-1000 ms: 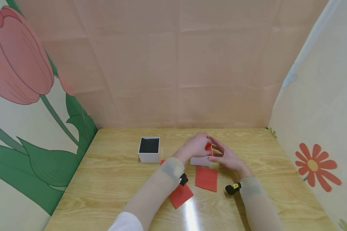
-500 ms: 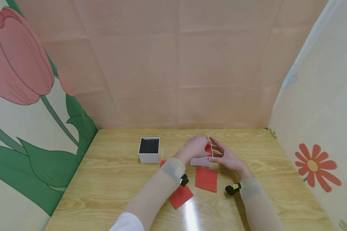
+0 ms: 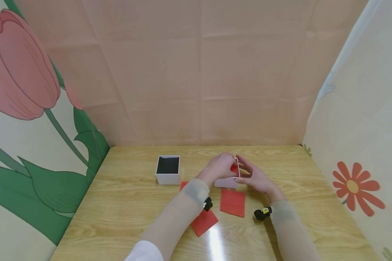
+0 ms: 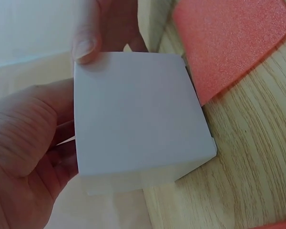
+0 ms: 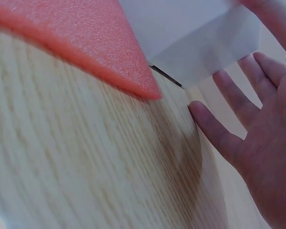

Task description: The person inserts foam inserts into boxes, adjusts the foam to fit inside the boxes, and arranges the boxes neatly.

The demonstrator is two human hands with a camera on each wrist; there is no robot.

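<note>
White box (image 3: 228,181) gripped by left hand (image 3: 219,167), red foam (image 3: 235,168) inside; right hand (image 3: 255,177) loose-fingered alongside

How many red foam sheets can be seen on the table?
3. One red sheet lies in front of the white box between the hands; another lies partly under the left forearm; a third piece shows inside the box. More may be hidden.

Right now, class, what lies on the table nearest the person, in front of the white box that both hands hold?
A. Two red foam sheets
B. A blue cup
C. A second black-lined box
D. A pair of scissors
A: two red foam sheets lie flat on the table on the near side of the white box, between the forearms; the black-lined box stands off to the left instead.
</note>
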